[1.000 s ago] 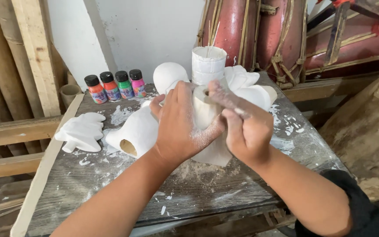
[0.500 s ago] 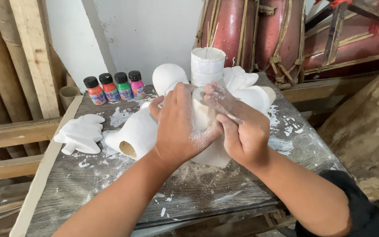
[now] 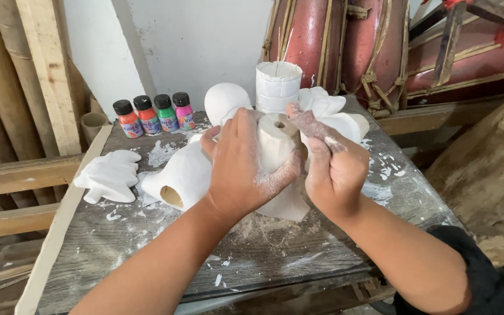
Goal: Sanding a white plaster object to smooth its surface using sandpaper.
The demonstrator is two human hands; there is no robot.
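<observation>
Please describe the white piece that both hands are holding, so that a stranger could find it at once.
On the dusty grey table, look just in front of the white cylindrical container. The left hand and right hand grip a pale plaster piece standing upright. Unlike the pieces lying around it, it has a small hole in its top.

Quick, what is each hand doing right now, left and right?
Left hand: closed around the white plaster piece.
Right hand: closed on a piece of sandpaper, pressed against the same piece.
</observation>
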